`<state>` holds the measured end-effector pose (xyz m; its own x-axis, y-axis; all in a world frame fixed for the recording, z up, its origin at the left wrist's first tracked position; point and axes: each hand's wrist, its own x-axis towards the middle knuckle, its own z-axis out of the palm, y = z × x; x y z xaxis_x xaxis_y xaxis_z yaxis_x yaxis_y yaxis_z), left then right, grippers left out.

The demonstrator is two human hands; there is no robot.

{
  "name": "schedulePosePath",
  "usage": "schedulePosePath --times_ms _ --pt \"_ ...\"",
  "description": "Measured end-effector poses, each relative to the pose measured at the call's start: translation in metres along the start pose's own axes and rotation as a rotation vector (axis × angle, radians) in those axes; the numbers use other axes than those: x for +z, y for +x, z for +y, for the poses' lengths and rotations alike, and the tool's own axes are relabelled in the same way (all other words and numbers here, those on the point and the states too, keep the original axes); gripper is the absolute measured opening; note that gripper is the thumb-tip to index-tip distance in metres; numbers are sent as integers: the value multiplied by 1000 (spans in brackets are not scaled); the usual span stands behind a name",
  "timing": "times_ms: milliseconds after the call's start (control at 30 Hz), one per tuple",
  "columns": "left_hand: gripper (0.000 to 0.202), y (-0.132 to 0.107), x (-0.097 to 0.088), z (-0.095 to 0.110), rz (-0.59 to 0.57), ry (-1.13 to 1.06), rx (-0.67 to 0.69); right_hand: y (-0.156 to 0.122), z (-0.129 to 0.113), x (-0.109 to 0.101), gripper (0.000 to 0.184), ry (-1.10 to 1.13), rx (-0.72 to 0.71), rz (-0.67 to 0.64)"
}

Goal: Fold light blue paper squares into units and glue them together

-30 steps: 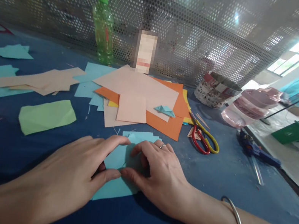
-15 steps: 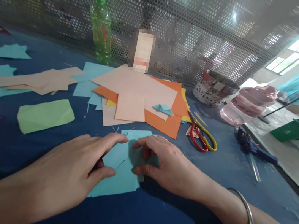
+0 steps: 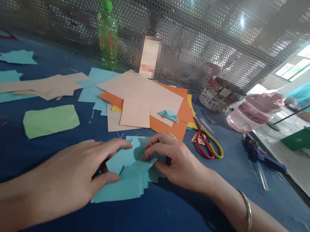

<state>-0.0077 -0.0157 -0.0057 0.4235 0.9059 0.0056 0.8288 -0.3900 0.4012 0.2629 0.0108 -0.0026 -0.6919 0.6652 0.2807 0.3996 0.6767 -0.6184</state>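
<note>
A small stack of light blue paper sheets [image 3: 122, 192] lies in front of me, with a smaller folded blue paper [image 3: 137, 165] on top. At the left edge, my left hand [image 3: 79, 168] rests with thumb and forefinger spread apart, their tips on the paper. My right hand [image 3: 178, 162] bends its fingers over the right side of the folded blue paper, thumb below, pinching its edge. The fingertips partly hide the fold.
Red-and-yellow scissors [image 3: 212, 144], a glue gun [image 3: 265, 155], a pink bottle [image 3: 253, 113] and a woven basket [image 3: 221, 95] stand or lie on the right. Behind are orange paper [image 3: 170, 129], a beige sheet [image 3: 135, 114] and a green bottle [image 3: 107, 39]. Green paper [image 3: 52, 122] lies left.
My right hand has shifted slightly right and up, drawing the folded blue paper's edge with it. My left hand stays in nearly the same place.
</note>
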Motion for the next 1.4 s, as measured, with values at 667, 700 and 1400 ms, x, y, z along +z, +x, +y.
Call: schedulePosePath --times_ms 667,700,1400 --pt "27 -3 -2 8 354 172 574 -4 -18 16 24 -517 -364 29" --pt "29 -3 0 6 345 180 562 -4 -17 16 21 -495 -354 18" --pt "24 -1 6 10 205 -115 440 0 -11 6 7 -61 -168 -88"
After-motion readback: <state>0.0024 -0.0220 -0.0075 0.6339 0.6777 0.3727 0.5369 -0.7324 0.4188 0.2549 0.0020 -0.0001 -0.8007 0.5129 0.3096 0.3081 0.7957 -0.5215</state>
